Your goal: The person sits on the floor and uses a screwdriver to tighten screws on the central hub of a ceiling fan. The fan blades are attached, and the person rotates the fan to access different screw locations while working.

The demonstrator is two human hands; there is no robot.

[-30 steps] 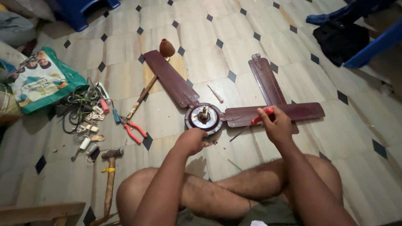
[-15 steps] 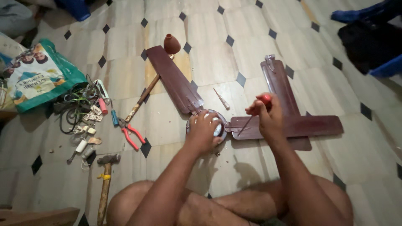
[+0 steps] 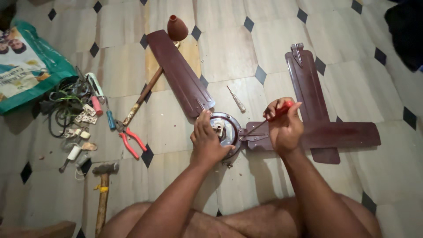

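The scene is viewed from a single head-worn camera, aimed steeply down and slightly forward at a tiled floor [image 3: 229, 53] in front of the seated person. The forearms enter from the bottom edge and the bare legs are cut off there, so the view is set close, within arm's reach of the frame's centre. No second view is provided.

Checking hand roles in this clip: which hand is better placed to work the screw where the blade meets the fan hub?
Right. The right hand already grips the red-handled screwdriver, its tip at the blade bracket. The left hand rests flat on the fan hub, steadying it.
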